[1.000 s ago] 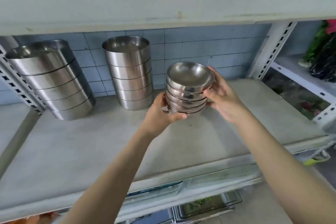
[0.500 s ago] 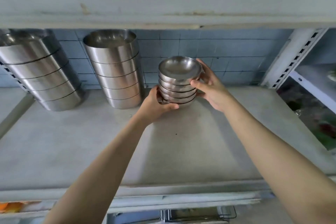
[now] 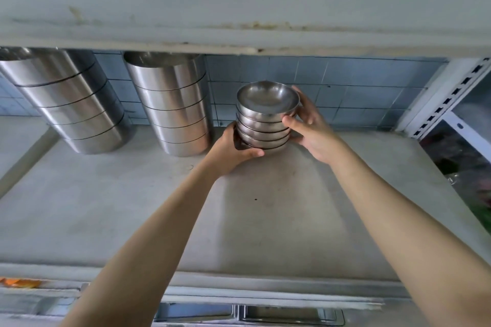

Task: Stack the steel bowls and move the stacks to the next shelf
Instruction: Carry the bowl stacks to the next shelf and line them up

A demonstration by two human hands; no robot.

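Note:
A stack of several small steel bowls (image 3: 267, 117) is held at the back of the grey shelf (image 3: 265, 220), just right of a tall stack of large steel bowls (image 3: 172, 109). My left hand (image 3: 233, 151) cups the small stack's bottom left. My right hand (image 3: 310, 125) grips its right side, thumb in front. Whether the stack's base touches the shelf is hidden by my left hand. Another tall stack of large bowls (image 3: 66, 103) leans at the far left.
The shelf above (image 3: 239, 8) hangs low over the bowls. Blue wall tiles (image 3: 345, 87) close the back. A white slotted upright (image 3: 449, 98) bounds the shelf on the right, with another shelf bay beyond it.
Both hands carried the small bowl stack farther back and lower, closer to the tall stack. The camera tilted down and nearer.

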